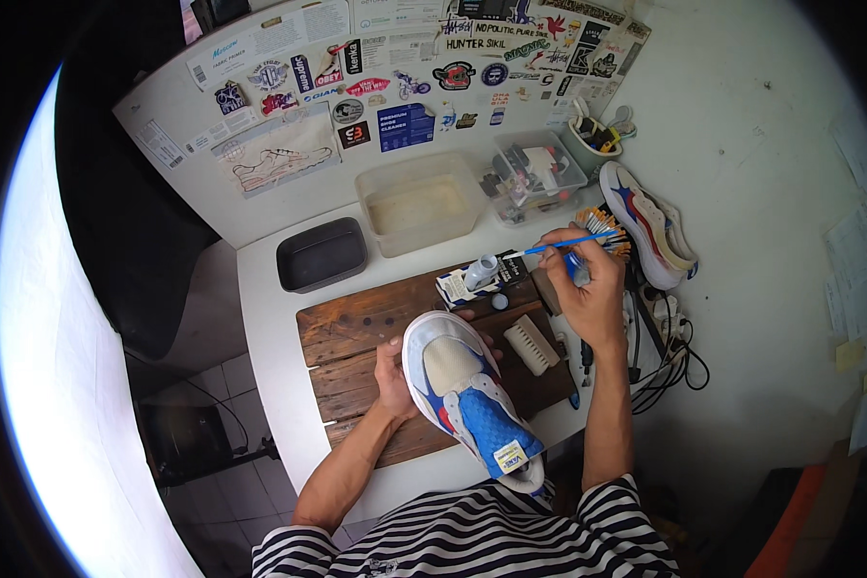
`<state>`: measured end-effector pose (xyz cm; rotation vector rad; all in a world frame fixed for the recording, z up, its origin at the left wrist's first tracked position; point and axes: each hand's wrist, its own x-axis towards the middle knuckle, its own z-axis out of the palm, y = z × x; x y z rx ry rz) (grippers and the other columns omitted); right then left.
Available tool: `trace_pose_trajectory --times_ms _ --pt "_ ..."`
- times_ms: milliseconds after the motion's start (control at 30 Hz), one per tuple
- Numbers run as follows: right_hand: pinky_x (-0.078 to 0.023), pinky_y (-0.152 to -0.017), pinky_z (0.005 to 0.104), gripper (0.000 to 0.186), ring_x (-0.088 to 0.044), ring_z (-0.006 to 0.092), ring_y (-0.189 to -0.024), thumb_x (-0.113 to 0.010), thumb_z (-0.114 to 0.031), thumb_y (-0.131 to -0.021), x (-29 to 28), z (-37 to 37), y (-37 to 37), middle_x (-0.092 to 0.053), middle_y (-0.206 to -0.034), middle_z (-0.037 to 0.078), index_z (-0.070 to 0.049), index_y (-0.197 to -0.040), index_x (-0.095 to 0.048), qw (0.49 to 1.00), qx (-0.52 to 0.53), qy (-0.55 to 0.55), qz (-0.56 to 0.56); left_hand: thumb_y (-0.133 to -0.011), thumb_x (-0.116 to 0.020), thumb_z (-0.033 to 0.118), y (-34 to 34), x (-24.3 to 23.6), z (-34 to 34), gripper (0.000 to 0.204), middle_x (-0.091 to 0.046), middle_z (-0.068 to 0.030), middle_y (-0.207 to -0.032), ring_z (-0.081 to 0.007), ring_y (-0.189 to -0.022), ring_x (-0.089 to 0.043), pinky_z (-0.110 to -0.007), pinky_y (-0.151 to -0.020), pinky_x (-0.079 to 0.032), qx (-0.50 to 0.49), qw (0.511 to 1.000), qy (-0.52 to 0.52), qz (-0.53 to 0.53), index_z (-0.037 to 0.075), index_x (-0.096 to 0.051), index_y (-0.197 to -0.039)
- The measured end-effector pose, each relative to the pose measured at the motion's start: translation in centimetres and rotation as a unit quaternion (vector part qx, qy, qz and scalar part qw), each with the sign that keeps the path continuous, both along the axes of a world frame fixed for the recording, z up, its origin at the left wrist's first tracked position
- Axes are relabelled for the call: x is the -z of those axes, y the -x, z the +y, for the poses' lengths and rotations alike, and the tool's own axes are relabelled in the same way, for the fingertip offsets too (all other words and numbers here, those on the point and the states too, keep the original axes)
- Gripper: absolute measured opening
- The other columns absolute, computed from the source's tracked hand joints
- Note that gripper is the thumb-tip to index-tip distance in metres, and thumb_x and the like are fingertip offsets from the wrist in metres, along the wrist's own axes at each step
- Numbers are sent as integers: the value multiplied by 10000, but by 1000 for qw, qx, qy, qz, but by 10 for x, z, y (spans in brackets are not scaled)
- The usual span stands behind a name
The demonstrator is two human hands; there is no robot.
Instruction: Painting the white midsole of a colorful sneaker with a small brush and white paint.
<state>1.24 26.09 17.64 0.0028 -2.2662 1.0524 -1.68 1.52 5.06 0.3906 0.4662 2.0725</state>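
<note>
Cupping the shoe [470,409] over the wooden board [347,352], left hand [392,380] has its grip closed from beneath — likely to keep the upper facing up. Right hand [586,279] pinches the blue brush [532,251], tip near the bottle [480,274] — short reach.

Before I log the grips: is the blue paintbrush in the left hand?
No, the right hand holds the blue paintbrush, while the left hand holds the shoe.

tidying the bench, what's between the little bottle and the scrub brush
In the head view, a small round piece, apparently a cap, lies between bottle and scrub brush.
</note>
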Motion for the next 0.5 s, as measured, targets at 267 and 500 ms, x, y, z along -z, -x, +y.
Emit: trace_pose_trajectory --times_ms 267,500 --pt "-545 -746 270 127 -689 129 -808 -664 -18 -961 7 -10 -6 -720 -878 97 60 -1062 -663 990 -17 138 32 -834 -432 739 2 1 0 1036 -498 -295 -1432 -531 -1359 -465 -652 -1100 -410 5 1000 -2 -2 46 -285 -1590" --pt "-545 -735 271 118 -684 145 -758 -634 -32 -1006 21 -11 -8 -712 -874 117 62 -1076 -632 962 3 266 61 -833 -449 736 1 2 0 1032 -499 -290 -1433 -533 -1371 -450 -665 -1099 -404 6 1000 -6 -11 56 -285 -1592"
